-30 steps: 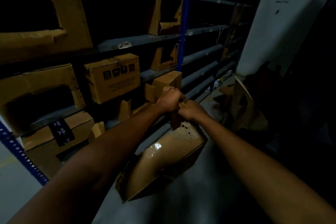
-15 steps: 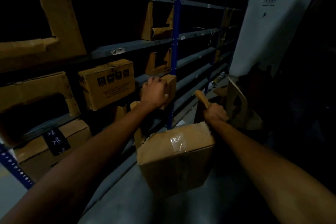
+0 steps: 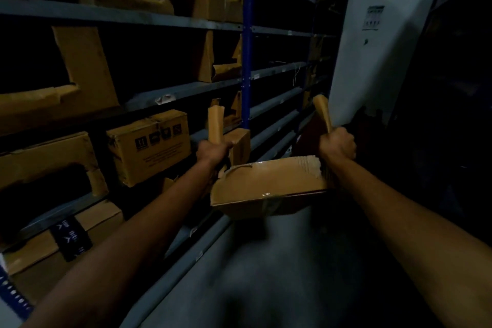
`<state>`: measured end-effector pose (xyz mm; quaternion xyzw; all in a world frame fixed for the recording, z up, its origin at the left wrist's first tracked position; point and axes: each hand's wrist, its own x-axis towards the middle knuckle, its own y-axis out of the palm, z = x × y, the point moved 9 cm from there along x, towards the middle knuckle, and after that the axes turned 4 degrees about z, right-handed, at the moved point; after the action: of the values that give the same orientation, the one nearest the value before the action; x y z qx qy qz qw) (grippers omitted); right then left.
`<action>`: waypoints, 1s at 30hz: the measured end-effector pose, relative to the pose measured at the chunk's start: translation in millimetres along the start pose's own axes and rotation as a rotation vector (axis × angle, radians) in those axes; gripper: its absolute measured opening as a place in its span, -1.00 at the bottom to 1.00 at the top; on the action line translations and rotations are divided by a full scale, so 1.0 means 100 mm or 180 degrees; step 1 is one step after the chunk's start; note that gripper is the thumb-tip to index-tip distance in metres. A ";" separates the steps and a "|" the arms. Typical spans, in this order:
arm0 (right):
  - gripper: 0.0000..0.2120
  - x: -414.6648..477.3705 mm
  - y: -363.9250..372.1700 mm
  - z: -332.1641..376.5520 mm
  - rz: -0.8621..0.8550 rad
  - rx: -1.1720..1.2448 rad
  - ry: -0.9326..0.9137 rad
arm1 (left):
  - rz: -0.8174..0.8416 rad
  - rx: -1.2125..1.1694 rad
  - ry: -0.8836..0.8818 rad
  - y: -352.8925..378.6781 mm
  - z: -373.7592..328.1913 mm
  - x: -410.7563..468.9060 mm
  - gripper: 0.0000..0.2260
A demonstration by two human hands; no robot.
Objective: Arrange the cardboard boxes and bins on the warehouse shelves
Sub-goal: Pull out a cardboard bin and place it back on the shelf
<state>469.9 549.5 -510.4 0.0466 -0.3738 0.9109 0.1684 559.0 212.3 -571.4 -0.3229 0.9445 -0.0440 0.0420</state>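
I hold a torn cardboard bin (image 3: 266, 189) up in front of me, above the floor and beside the shelves. My left hand (image 3: 213, 150) grips the bin's left upright side flap. My right hand (image 3: 337, 142) grips its right upright flap. The bin's taped front wall faces me and tilts slightly. A closed printed cardboard box (image 3: 150, 146) sits on a shelf to the left of my left hand. A smaller box (image 3: 241, 145) stands just behind my left hand.
Grey metal shelves (image 3: 186, 90) with a blue upright post (image 3: 247, 42) run along the left, holding several cut-open cardboard bins (image 3: 80, 72). A taped box (image 3: 66, 237) sits on the lowest level. A white wall (image 3: 378, 42) stands at the right. Grey floor (image 3: 266, 274) lies below.
The bin rose from the floor and turned level. My hands moved apart, each now gripping one side flap; the left hand was on a shelf box before.
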 end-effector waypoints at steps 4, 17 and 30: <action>-0.74 0.06 -0.25 0.17 -0.0242 0.0139 -0.0079 | -0.0194 0.0799 0.0405 0.04 -0.55 -0.06 -0.72; -0.83 0.17 -0.80 0.73 -0.0827 0.1440 -0.0348 | -0.1105 0.0954 0.1714 -0.30 -2.11 -0.14 -0.79; -0.81 0.10 -0.64 1.75 -0.0653 0.2043 -0.0931 | -0.1713 0.0848 0.2320 -1.22 -2.44 -0.23 -0.82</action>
<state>475.1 473.0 -340.6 0.2641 -0.0825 0.9439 0.1804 625.0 143.8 -314.3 -0.5115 0.7666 -0.2846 -0.2641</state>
